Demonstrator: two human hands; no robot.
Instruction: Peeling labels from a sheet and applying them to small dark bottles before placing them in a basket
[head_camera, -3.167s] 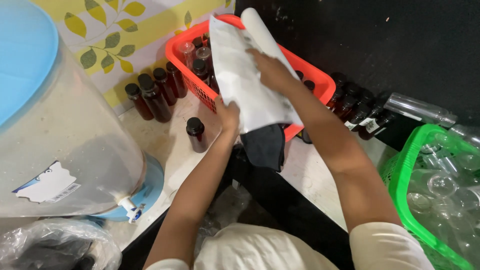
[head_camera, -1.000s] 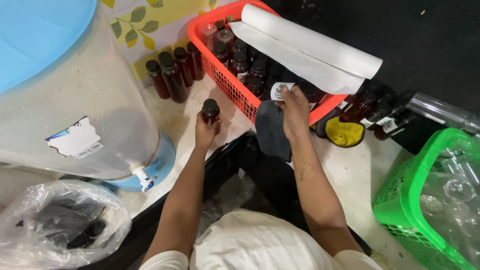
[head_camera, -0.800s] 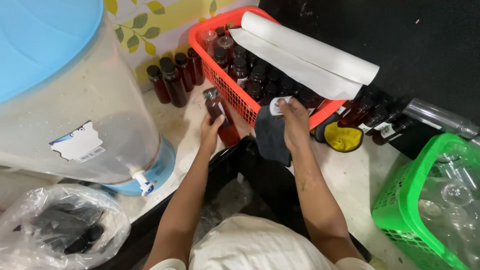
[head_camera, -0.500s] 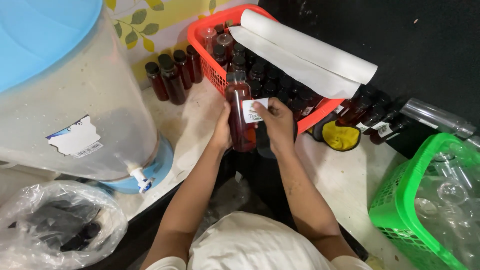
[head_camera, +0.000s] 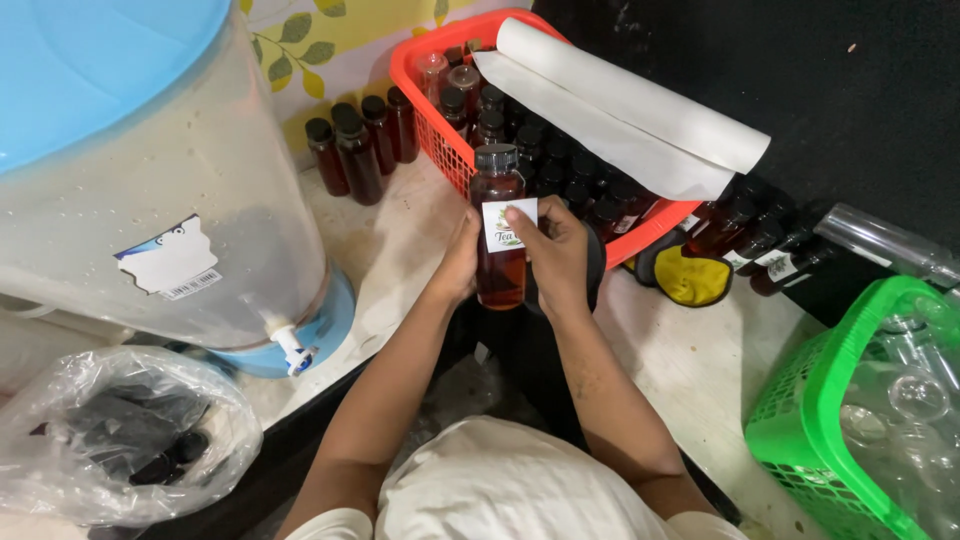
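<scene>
Since the earlier frames the bottle (head_camera: 499, 235) has come up off the desk (head_camera: 400, 235) and now stands upright between both hands, a small white label (head_camera: 509, 225) pressed on its front. At nine o'clock sits the big dispenser (head_camera: 150, 200), a bag (head_camera: 110, 440) of caps at seven. The left hand (head_camera: 458, 262) wraps the bottle's side in a closed grip; the right hand (head_camera: 558, 255), thumb and fingers on the label, smooths it down. The label looks placed but not yet fully pressed. At twelve, the red basket (head_camera: 425, 110) holds many more bottles under a paper roll (head_camera: 630, 110); at four, a green basket (head_camera: 810, 400).
</scene>
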